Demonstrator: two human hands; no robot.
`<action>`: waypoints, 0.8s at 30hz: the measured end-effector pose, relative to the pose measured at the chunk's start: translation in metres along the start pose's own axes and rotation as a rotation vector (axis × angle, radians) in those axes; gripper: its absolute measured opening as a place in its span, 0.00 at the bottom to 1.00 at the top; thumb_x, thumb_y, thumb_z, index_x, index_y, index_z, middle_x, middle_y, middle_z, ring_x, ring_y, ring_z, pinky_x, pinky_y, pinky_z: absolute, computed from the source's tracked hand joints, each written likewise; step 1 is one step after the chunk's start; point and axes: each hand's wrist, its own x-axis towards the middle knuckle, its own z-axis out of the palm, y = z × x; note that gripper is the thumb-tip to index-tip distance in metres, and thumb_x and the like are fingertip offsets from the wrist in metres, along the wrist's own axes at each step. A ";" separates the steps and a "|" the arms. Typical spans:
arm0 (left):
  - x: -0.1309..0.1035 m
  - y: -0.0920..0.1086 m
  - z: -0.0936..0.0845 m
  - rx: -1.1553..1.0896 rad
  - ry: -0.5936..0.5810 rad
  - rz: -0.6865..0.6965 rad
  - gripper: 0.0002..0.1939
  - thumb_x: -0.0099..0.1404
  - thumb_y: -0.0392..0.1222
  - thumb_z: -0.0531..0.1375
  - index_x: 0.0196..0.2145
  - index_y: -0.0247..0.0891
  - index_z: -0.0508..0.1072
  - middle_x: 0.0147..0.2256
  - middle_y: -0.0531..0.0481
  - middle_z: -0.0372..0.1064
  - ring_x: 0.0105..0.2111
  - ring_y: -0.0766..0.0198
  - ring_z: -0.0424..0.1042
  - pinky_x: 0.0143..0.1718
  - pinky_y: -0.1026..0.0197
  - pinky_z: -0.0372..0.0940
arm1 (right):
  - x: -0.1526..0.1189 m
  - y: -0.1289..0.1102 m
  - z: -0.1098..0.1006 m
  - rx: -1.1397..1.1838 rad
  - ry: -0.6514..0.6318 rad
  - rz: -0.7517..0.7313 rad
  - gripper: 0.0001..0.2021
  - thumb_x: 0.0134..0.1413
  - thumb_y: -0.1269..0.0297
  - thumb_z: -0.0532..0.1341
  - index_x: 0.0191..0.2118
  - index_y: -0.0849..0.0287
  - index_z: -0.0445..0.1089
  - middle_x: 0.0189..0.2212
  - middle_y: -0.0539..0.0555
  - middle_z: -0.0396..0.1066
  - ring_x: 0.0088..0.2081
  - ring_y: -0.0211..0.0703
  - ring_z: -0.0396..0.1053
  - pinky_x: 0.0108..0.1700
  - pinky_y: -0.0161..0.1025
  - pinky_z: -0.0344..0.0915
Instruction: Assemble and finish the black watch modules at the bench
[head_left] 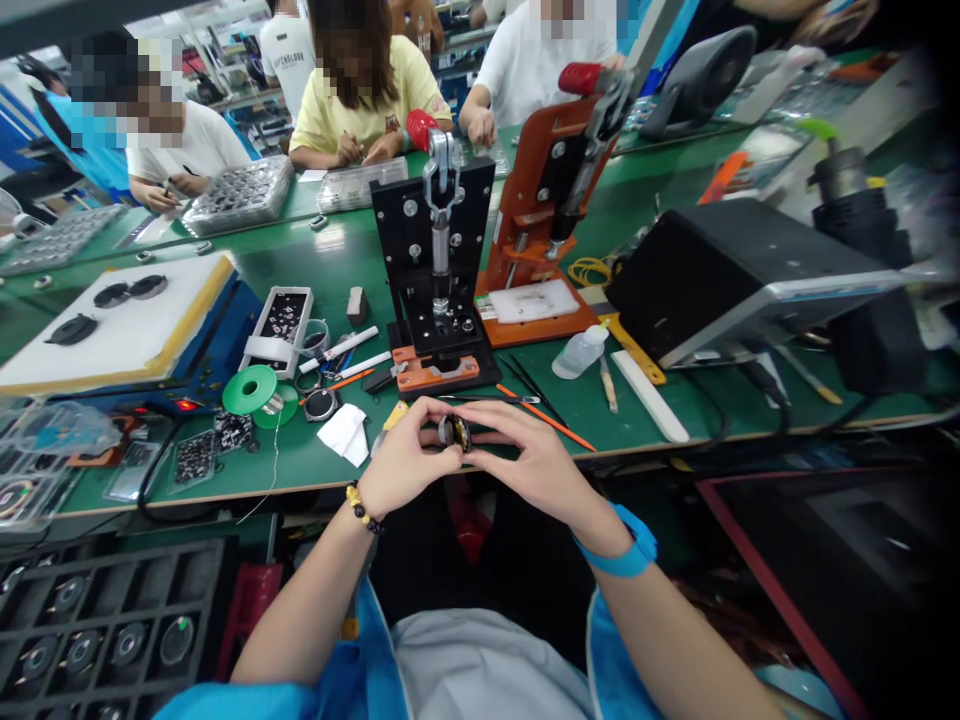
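Observation:
Between my two hands, just over the front edge of the bench, is a small round dark part (454, 432) with a yellowish inner face. My left hand (409, 455) pinches it from the left with thumb and fingers, a beaded bracelet at the wrist. From the other side my right hand (529, 455) has its fingertips and thumb on the part's edge; a blue band circles that wrist. Behind the hands stands a black toggle press (439, 260) with an orange fixture (436, 370) at its base. A white cloth (345, 434) lies left of my hands.
An orange press (525, 200), a bottle (580, 352) and a black box (750, 270) stand right. Left are a solder spool (251, 390), a small parts box (279, 328) and a white-topped blue unit (150, 330). A black compartment tray (112, 640) sits lower left. People work across the bench.

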 end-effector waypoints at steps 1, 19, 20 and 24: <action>0.000 0.000 0.001 0.022 0.006 0.008 0.19 0.58 0.35 0.65 0.47 0.40 0.68 0.45 0.49 0.71 0.42 0.63 0.76 0.44 0.61 0.69 | 0.000 0.000 0.000 -0.032 0.005 -0.015 0.22 0.62 0.67 0.69 0.61 0.47 0.74 0.59 0.56 0.73 0.59 0.51 0.74 0.59 0.50 0.78; 0.001 0.009 -0.006 -0.386 -0.045 -0.139 0.20 0.63 0.42 0.70 0.52 0.37 0.78 0.48 0.44 0.78 0.45 0.55 0.80 0.52 0.50 0.77 | -0.004 -0.004 -0.006 0.343 0.083 0.165 0.23 0.54 0.64 0.76 0.55 0.47 0.76 0.56 0.53 0.77 0.57 0.49 0.77 0.59 0.45 0.77; 0.001 0.008 -0.005 -0.388 -0.036 -0.137 0.21 0.63 0.42 0.70 0.52 0.36 0.78 0.48 0.43 0.79 0.46 0.54 0.80 0.53 0.50 0.77 | -0.004 -0.003 -0.006 0.356 0.093 0.162 0.23 0.54 0.65 0.76 0.55 0.47 0.76 0.56 0.53 0.77 0.56 0.49 0.77 0.59 0.45 0.77; 0.002 0.004 -0.002 -0.408 0.020 -0.111 0.22 0.60 0.43 0.72 0.51 0.35 0.79 0.46 0.42 0.81 0.51 0.51 0.79 0.50 0.54 0.78 | -0.005 0.000 -0.003 0.312 0.141 0.117 0.23 0.54 0.66 0.76 0.55 0.47 0.77 0.55 0.53 0.77 0.56 0.48 0.77 0.58 0.44 0.78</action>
